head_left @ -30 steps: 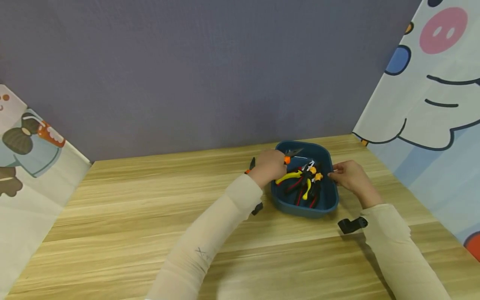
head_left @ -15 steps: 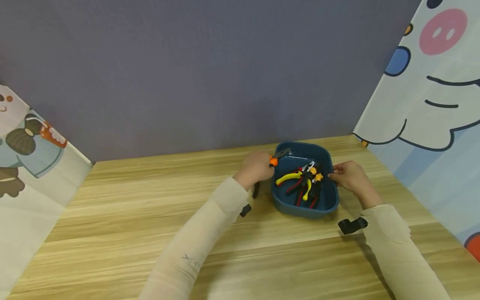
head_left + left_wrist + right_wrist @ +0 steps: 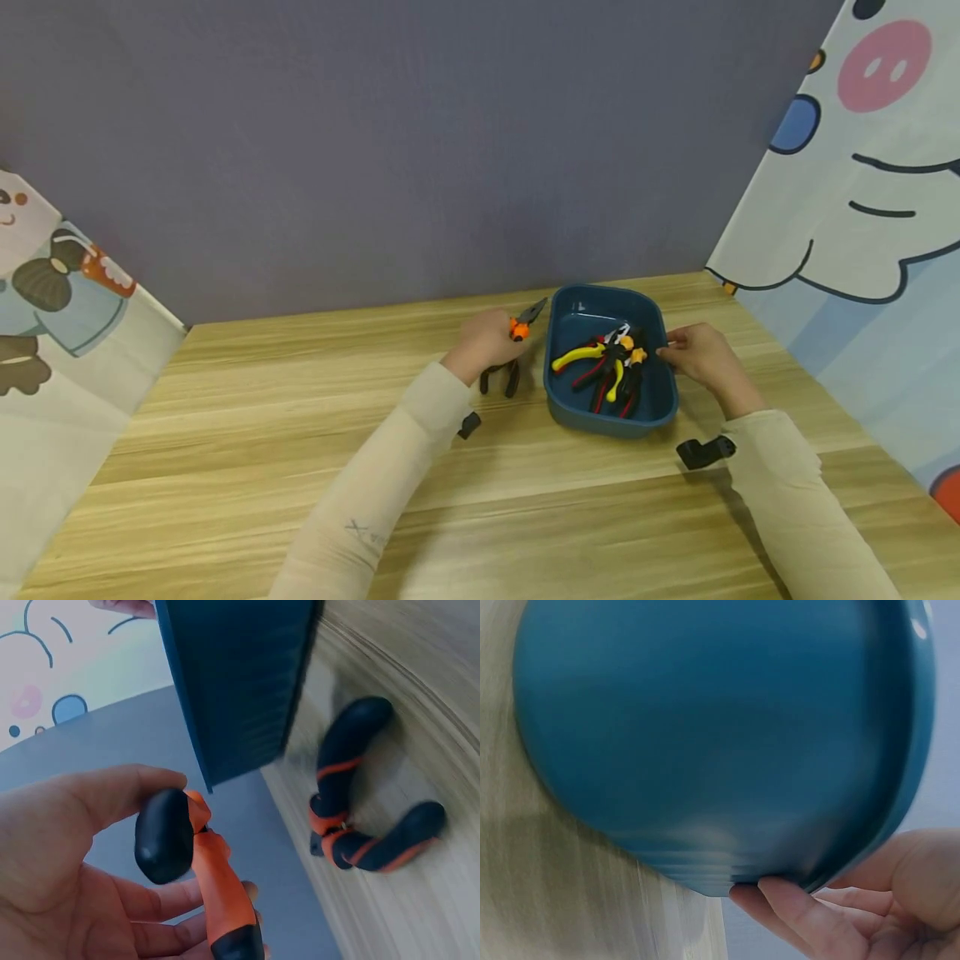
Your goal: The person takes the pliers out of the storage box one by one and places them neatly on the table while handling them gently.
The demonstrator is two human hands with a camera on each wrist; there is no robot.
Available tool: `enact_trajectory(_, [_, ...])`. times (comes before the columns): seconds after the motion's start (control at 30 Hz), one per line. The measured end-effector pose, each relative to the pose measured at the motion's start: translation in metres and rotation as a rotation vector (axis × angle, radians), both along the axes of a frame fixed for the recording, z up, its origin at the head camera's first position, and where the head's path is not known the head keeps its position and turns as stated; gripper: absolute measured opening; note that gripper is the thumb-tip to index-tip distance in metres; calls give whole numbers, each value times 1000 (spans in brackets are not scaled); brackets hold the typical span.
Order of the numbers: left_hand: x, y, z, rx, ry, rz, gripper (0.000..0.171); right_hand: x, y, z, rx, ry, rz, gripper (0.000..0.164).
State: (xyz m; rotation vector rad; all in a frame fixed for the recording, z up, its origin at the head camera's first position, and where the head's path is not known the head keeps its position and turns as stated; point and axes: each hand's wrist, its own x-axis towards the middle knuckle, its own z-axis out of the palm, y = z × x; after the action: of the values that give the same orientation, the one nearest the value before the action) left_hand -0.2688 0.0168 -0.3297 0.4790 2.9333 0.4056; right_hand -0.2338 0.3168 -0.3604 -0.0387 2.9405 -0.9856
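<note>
My left hand (image 3: pixel 480 337) grips long-nose pliers (image 3: pixel 531 313) with orange and black handles, just left of the blue plastic bin (image 3: pixel 600 427). Their grey nose points up and right, close by the bin's rim; in the left wrist view the black handle ends spread apart across my palm. Below that hand lies a second pair of pliers (image 3: pixel 345 742), black and orange, handles apart on the table, its head partly hidden in the head view. My right hand (image 3: pixel 701 354) holds the bin's right side with its fingertips at the rim.
Inside the bin lie several pliers (image 3: pixel 577 354) with yellow, red and black handles, heaped together. A grey wall (image 3: pixel 375 167) rises behind the wooden table (image 3: pixel 225 458). Printed cartoon panels stand at both sides.
My left hand has come out from over the bin and moved left with the long-nose pliers, uncovering the second pair's handles. My right hand has stayed at the bin.
</note>
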Motion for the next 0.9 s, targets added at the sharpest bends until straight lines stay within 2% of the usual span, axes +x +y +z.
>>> enact_trajectory(0.33, [-1, -23, -8, 97, -116, 78, 36, 1, 1, -2, -22, 6, 4, 46])
enact_trajectory(0.6, [-4, -35, -11, 45, -128, 139, 43, 1, 2, -3, -35, -4, -7, 47])
enact_trajectory(0.73, [-6, -41, -14, 66, -143, 173, 44, 1, 2, -2, -36, -9, -7, 47])
enact_trajectory(0.9, [-7, -48, -18, 78, -123, 187, 45, 2, 1, -1, -37, -9, -4, 47])
